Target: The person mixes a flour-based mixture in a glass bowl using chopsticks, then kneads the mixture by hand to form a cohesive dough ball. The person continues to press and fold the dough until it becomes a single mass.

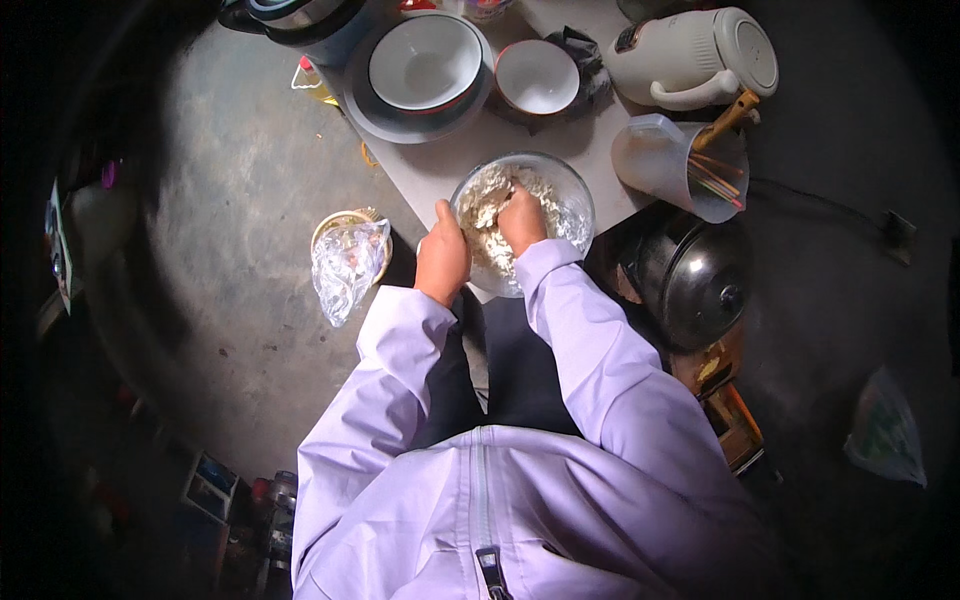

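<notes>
A clear round mixing bowl (583,202) stands at the near corner of a pale table, holding shaggy, floury dough (484,196). My left hand (444,259) grips the bowl's left side, thumb along the rim and the other fingers hidden below it. Inside the bowl, my right hand (523,217) is down in the dough with its fingers curled. Its fingertips are hidden, so whether they close on a clump does not show. Loose white flour clings to the bowl's inner wall on the right.
White bowls (426,60) (537,76) stand beyond on the table (420,161). To the right are an off-white kettle (667,56) and a translucent jug (649,157) with chopsticks. A lidded metal pot (701,281) sits lower right, a plastic-covered basket (345,251) left.
</notes>
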{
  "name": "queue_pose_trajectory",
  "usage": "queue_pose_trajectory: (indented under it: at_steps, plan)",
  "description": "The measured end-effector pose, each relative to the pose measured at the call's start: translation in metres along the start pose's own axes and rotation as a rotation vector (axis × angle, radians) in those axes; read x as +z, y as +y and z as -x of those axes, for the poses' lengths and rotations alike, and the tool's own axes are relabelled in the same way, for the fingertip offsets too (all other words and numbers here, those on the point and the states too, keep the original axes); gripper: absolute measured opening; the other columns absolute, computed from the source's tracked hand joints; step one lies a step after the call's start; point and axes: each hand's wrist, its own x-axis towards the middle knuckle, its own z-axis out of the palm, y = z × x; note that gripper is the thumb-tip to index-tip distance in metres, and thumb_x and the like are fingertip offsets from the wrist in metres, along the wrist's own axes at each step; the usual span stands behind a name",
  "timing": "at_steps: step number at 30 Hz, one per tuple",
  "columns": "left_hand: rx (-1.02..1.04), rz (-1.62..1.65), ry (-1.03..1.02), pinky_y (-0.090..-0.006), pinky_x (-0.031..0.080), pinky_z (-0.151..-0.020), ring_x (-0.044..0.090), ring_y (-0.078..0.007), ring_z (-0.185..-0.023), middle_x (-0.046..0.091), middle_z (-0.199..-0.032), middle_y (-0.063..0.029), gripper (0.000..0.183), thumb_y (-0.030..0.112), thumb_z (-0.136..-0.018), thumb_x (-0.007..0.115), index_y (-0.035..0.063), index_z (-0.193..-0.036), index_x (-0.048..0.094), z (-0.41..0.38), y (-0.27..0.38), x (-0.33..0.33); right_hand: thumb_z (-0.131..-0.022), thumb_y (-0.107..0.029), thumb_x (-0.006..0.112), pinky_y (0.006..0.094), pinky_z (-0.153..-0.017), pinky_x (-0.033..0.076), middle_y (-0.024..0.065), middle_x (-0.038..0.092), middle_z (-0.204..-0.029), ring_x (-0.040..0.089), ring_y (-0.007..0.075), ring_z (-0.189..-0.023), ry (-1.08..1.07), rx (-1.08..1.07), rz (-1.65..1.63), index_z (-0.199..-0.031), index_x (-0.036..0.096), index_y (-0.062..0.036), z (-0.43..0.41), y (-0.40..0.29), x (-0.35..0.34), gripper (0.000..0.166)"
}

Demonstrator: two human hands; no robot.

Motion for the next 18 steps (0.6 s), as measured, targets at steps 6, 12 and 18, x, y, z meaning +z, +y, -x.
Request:
queue_pose_trajectory:
  at_steps: [6,12,18]
  plan:
    - [0.090,-0.080,0.050,-0.0536,0.051,-0.071,0.064,-0.0511,-0.080,0.064,-0.085,-0.0330,0.025,0.008,-0.095,0.044,-0.0063,-0.113,0.035,-0.002,0.002,0.004,-0.081,-0.003,0.060,0.0430,-0.089,0.051,0.0290,0.065,-0.111,0.063,0.0425,-0.106,-0.188,-0.113,-0.117,-0.132,0.051,0.0023,-0.006,0.019,-0.018,0.053]
    - [0.040,-0.054,0.087,-0.0562,0.050,-0.070,0.063,-0.0523,-0.081,0.064,-0.085,-0.0343,0.025,0.006,-0.092,0.047,-0.0042,-0.110,0.034,0.002,-0.001,0.003,-0.079,-0.025,0.077,0.0447,-0.092,0.047,0.0233,0.062,-0.114,0.060,0.0387,-0.106,-0.202,-0.170,-0.063,-0.123,0.052,-0.0056,0.023,-0.003,-0.099,0.055]
    - [0.069,-0.059,0.132,-0.0559,0.050,-0.068,0.064,-0.0510,-0.077,0.064,-0.081,-0.0336,0.023,0.005,-0.091,0.047,-0.0065,-0.108,0.036,0.001,-0.001,0.011,-0.074,-0.028,0.079,0.0483,-0.092,0.046,0.0185,0.059,-0.110,0.056,0.0404,-0.106,0.114,-0.311,-0.044,-0.111,0.057,-0.0042,0.012,-0.047,-0.034,0.049]
